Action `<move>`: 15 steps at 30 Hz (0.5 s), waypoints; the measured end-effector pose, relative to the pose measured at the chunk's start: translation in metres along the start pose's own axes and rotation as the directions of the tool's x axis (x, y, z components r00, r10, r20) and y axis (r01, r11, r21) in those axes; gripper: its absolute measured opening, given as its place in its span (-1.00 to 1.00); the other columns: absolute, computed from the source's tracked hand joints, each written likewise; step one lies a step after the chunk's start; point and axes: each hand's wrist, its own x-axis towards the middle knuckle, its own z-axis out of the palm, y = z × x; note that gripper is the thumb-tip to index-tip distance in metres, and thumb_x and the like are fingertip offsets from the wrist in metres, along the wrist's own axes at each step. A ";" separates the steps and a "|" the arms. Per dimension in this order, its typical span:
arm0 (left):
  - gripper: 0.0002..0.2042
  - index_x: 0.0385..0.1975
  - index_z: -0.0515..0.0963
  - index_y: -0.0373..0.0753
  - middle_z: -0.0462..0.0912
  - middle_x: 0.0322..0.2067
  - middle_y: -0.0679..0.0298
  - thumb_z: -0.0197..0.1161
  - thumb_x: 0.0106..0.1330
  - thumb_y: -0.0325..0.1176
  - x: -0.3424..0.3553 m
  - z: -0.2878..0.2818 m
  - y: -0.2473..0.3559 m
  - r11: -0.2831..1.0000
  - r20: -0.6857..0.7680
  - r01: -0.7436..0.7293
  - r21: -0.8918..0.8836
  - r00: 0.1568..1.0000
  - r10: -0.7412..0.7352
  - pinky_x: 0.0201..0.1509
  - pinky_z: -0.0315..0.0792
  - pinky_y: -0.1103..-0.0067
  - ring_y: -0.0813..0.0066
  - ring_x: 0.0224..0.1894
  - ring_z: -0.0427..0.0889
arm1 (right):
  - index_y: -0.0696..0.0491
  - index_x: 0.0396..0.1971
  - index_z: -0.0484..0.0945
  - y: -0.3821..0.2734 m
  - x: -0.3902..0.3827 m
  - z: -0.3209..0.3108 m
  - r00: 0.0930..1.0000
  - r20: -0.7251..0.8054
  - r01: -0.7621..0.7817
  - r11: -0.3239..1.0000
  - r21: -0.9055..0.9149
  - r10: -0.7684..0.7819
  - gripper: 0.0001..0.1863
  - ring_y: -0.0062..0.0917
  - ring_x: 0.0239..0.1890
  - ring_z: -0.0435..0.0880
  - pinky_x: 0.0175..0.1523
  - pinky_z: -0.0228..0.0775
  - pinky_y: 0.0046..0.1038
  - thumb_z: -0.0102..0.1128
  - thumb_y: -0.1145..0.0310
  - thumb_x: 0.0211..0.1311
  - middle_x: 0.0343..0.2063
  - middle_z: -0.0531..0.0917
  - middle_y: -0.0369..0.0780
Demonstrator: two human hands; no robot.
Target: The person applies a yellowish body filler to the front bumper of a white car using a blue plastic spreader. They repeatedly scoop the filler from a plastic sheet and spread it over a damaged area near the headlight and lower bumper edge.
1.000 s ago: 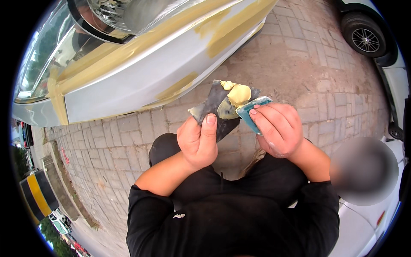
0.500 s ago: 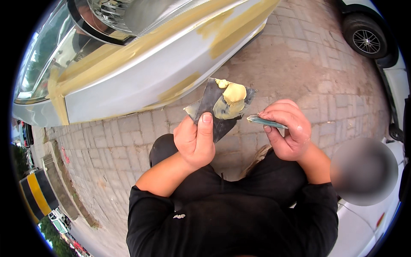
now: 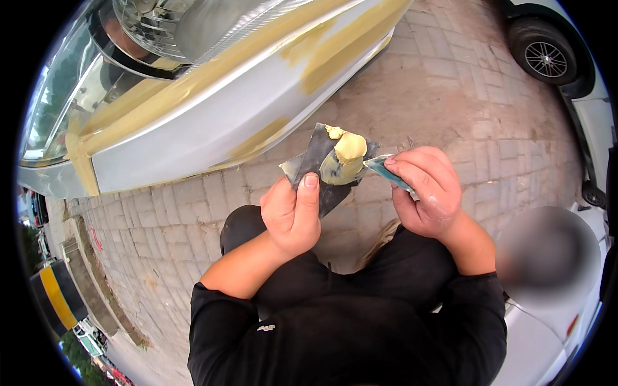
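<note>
My left hand (image 3: 291,209) is closed on a dark flat mixing plate (image 3: 313,153), thumb on top. A mound of yellow body filler (image 3: 351,148) sits on the plate, with a thinner smear below it and a small lump at the upper corner. A second, lighter flat piece (image 3: 291,168) shows beside the plate at the left, partly hidden by it. Between the fingers and thumb of my right hand (image 3: 428,193) is a blue-green spreader (image 3: 389,172). Its yellow-edged tip lies close to the plate's right edge; I cannot tell whether they touch.
Ahead and to the left is a silver car bumper (image 3: 212,128) with yellowish filler patches and masking tape, below a headlight (image 3: 167,32). A white car (image 3: 595,128) with a dark wheel (image 3: 546,58) stands at the right. Brick paving (image 3: 174,225) lies beneath me.
The spreader has turned in my right hand, so more of its flat face shows, and its tip has moved up and left toward the plate. My left hand still grips the plate.
</note>
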 end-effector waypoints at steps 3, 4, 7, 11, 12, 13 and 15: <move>-0.86 -0.33 0.55 -0.43 0.49 -0.60 0.35 0.13 0.46 -0.51 0.001 0.000 0.000 1.000 0.016 -0.003 0.010 1.000 0.003 -0.49 0.28 0.65 0.66 -0.57 0.34 | 0.19 -0.18 0.64 -0.002 0.001 0.005 0.990 0.045 0.139 0.981 -0.135 -0.134 -0.52 -0.34 -0.27 0.64 -0.25 0.46 -0.37 0.30 0.54 -0.29 -0.25 0.66 -0.17; -0.87 -0.33 0.55 -0.43 0.50 -0.60 0.33 0.13 0.46 -0.51 0.001 -0.001 0.000 1.000 0.023 -0.005 0.022 1.000 0.005 -0.48 0.29 0.64 0.64 -0.57 0.34 | 0.19 -0.18 0.64 -0.003 0.001 0.008 0.987 0.047 0.157 0.974 -0.161 -0.152 -0.54 -0.34 -0.26 0.64 -0.26 0.45 -0.38 0.30 0.54 -0.26 -0.25 0.66 -0.17; -0.87 -0.32 0.56 -0.43 0.51 -0.59 0.30 0.14 0.45 -0.51 0.001 -0.002 0.000 0.998 0.039 -0.011 0.069 0.999 0.009 -0.48 0.30 0.62 0.61 -0.58 0.36 | 0.19 -0.18 0.63 -0.005 0.003 0.011 0.985 0.070 0.167 0.962 -0.217 -0.155 -0.58 -0.36 -0.25 0.63 -0.26 0.45 -0.40 0.28 0.53 -0.19 -0.24 0.66 -0.18; -0.88 -0.33 0.56 -0.42 0.52 -0.58 0.27 0.15 0.44 -0.51 0.002 0.000 0.003 0.997 0.045 -0.006 0.075 0.999 0.002 -0.49 0.31 0.61 0.59 -0.58 0.37 | 0.22 -0.15 0.64 -0.002 0.001 0.015 0.982 0.104 0.173 0.965 -0.197 -0.155 -0.50 -0.28 -0.26 0.65 -0.23 0.47 -0.35 0.29 0.58 -0.30 -0.21 0.68 -0.12; -0.88 -0.32 0.56 -0.42 0.52 -0.58 0.27 0.15 0.44 -0.51 0.001 0.001 0.001 0.998 0.044 -0.001 0.055 0.999 -0.002 -0.49 0.31 0.60 0.59 -0.58 0.37 | 0.22 -0.15 0.64 -0.002 0.000 0.017 0.982 0.107 0.176 0.965 -0.197 -0.157 -0.49 -0.28 -0.26 0.65 -0.23 0.47 -0.35 0.29 0.58 -0.30 -0.21 0.68 -0.13; -0.88 -0.33 0.56 -0.42 0.52 -0.59 0.27 0.15 0.44 -0.51 0.000 0.001 0.000 0.999 0.047 0.010 0.049 0.999 -0.013 -0.49 0.31 0.60 0.58 -0.58 0.37 | 0.22 -0.15 0.64 -0.002 -0.001 0.020 0.981 0.110 0.178 0.964 -0.197 -0.159 -0.49 -0.29 -0.25 0.65 -0.23 0.47 -0.35 0.30 0.57 -0.31 -0.21 0.68 -0.13; -0.87 -0.33 0.56 -0.42 0.51 -0.59 0.27 0.15 0.45 -0.51 -0.002 0.001 -0.002 0.999 0.052 0.033 0.038 0.998 -0.035 -0.49 0.31 0.60 0.58 -0.58 0.37 | 0.21 -0.15 0.63 -0.003 -0.001 0.023 0.979 0.120 0.184 0.962 -0.201 -0.162 -0.53 -0.31 -0.25 0.64 -0.23 0.47 -0.36 0.29 0.55 -0.24 -0.22 0.67 -0.15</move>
